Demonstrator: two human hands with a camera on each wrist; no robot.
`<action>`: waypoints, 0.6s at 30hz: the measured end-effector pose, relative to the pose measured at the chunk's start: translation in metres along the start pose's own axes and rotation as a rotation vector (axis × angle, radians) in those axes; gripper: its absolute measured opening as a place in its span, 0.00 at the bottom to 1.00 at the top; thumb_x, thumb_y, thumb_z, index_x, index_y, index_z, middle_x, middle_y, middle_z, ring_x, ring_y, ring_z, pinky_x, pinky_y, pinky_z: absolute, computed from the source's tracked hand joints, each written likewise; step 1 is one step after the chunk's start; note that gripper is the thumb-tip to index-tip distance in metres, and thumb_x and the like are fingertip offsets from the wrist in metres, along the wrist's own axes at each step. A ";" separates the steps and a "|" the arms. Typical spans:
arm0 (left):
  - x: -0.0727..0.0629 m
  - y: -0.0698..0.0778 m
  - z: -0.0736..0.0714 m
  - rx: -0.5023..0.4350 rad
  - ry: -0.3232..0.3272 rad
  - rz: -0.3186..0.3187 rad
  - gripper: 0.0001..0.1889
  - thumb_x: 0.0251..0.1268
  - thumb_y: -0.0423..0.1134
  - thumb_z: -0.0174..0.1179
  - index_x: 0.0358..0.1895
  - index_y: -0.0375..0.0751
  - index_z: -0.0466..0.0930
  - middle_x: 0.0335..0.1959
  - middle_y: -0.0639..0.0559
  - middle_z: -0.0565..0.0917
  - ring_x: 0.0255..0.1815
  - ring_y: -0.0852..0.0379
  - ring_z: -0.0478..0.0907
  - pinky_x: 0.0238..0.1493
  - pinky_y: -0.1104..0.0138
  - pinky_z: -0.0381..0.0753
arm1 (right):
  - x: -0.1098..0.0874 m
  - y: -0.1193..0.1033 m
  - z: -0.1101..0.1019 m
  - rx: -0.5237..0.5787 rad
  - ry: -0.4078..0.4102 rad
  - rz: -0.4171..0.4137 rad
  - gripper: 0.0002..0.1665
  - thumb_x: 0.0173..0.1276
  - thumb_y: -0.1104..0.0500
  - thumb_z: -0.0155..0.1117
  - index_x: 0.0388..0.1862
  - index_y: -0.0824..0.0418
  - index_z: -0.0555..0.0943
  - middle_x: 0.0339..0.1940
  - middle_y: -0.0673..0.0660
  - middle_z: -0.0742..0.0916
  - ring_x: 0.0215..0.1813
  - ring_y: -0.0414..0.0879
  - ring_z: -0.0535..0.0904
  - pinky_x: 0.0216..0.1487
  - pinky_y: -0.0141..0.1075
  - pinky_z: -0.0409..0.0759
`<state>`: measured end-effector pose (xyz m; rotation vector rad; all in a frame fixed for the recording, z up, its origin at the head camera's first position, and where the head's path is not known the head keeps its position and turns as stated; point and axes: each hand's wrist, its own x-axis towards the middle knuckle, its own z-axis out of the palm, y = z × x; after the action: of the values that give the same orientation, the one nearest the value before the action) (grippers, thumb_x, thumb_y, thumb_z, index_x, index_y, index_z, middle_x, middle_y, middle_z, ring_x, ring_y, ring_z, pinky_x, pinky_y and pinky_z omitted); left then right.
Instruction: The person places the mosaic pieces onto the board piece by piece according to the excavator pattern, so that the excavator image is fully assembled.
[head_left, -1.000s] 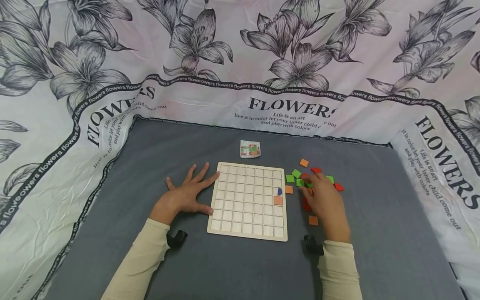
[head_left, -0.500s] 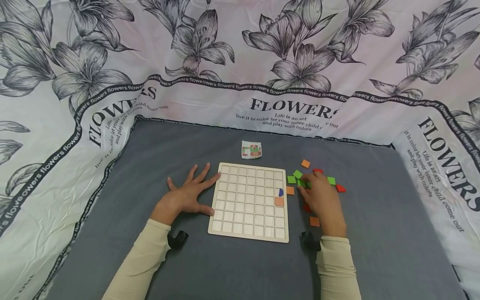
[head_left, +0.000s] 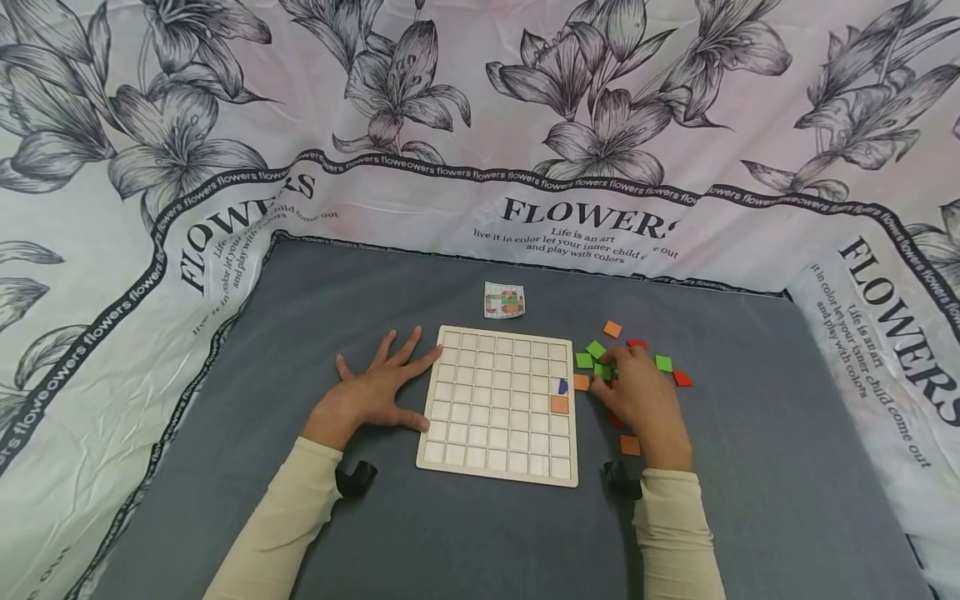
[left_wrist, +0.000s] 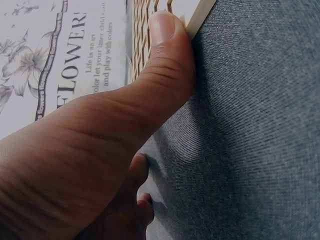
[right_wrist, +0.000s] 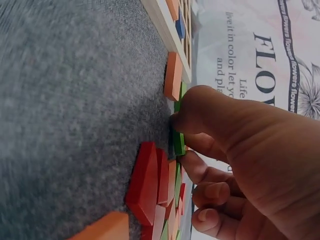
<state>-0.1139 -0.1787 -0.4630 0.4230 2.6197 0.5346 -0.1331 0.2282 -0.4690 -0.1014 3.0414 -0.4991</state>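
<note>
My left hand (head_left: 369, 393) lies with fingers spread at the left side of a wooden grid board (head_left: 480, 473), its thumb and index fingertip touching the edge. In the left wrist view the thumb (left_wrist: 167, 60) presses on the board's rim. To the right of the board, my right hand (head_left: 647, 398) reaches down into a loose group of coloured tiles. The right wrist view has its thumb and fingertips pinching a small green tile (right_wrist: 178, 142), partly hidden by the thumb. On the board sit an orange square tile (head_left: 559, 404) and a small blue piece (head_left: 563, 387).
Green tiles (head_left: 584, 361), an orange tile (head_left: 612, 329) and a red tile (head_left: 682, 378) lie around my right hand; others are partly under it. Behind the board lies a small printed pattern card (head_left: 504, 300). A flower-print cloth (head_left: 585, 183) borders the grey surface.
My right hand has shifted slightly left among the tiles, its thumb now close to the orange tile beside the board. The left hand and board have stayed in place.
</note>
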 end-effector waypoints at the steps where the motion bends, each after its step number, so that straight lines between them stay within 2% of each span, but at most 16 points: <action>1: 0.000 0.000 0.000 0.001 -0.001 0.000 0.62 0.53 0.67 0.77 0.88 0.68 0.46 0.90 0.55 0.35 0.88 0.39 0.26 0.61 0.12 0.25 | -0.001 0.000 0.000 0.001 0.000 0.003 0.22 0.70 0.53 0.72 0.57 0.65 0.84 0.56 0.68 0.81 0.38 0.55 0.80 0.42 0.55 0.83; 6: 0.000 0.001 -0.001 0.004 -0.006 -0.006 0.62 0.53 0.67 0.77 0.88 0.68 0.46 0.90 0.55 0.35 0.88 0.39 0.26 0.61 0.12 0.25 | -0.006 -0.004 -0.004 0.022 0.030 -0.020 0.24 0.71 0.51 0.70 0.59 0.64 0.85 0.56 0.67 0.81 0.39 0.56 0.81 0.42 0.54 0.83; 12: 0.000 0.003 -0.003 0.001 -0.006 -0.009 0.62 0.54 0.66 0.77 0.88 0.69 0.46 0.90 0.55 0.35 0.88 0.39 0.26 0.62 0.13 0.25 | -0.010 -0.022 -0.008 0.056 0.058 -0.109 0.24 0.71 0.51 0.69 0.60 0.64 0.85 0.56 0.65 0.82 0.42 0.57 0.81 0.43 0.54 0.84; 18: -0.001 0.003 -0.002 0.009 -0.014 -0.018 0.62 0.53 0.66 0.77 0.88 0.68 0.46 0.90 0.55 0.35 0.88 0.39 0.26 0.62 0.12 0.26 | -0.012 -0.041 -0.003 0.065 0.074 -0.188 0.20 0.71 0.53 0.68 0.56 0.62 0.86 0.55 0.64 0.82 0.36 0.51 0.80 0.35 0.49 0.83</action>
<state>-0.1137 -0.1766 -0.4593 0.4048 2.6109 0.5126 -0.1191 0.1907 -0.4527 -0.3767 3.1004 -0.6265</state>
